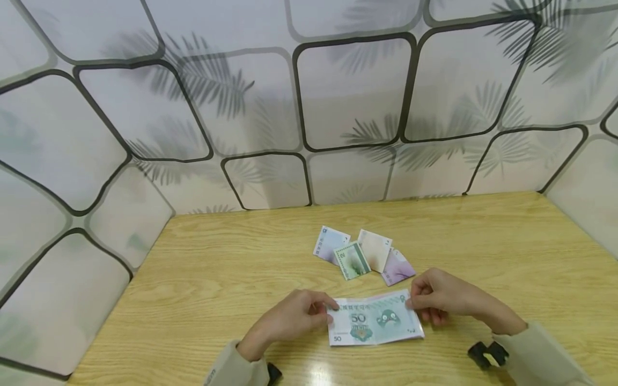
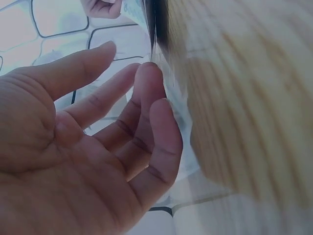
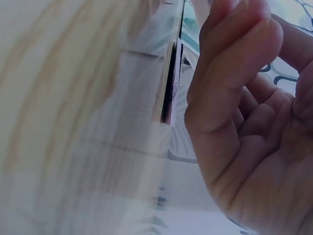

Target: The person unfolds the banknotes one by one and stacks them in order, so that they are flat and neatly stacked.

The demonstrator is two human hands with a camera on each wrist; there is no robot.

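A pale green 50 banknote (image 1: 375,318) with a cartoon face and a faint crease lies on the wooden table, lengthwise before me. My left hand (image 1: 300,316) is at its left end, fingertips right at the edge. In the left wrist view the thumb (image 2: 93,66) stands apart from the loosely bent fingers (image 2: 166,147). At the upper right corner, my right hand (image 1: 446,297) pinches the note between thumb and fingers. The right wrist view shows that hand's curled fingers (image 3: 220,93); the pinch itself is cut off there.
Beyond the 50 lie several folded notes, partly overlapping: a blue one (image 1: 330,243), a green one (image 1: 352,261), a beige one (image 1: 375,249) and a purple one (image 1: 398,267). Leaf-patterned walls (image 1: 354,96) stand behind and beside the table (image 1: 207,279).
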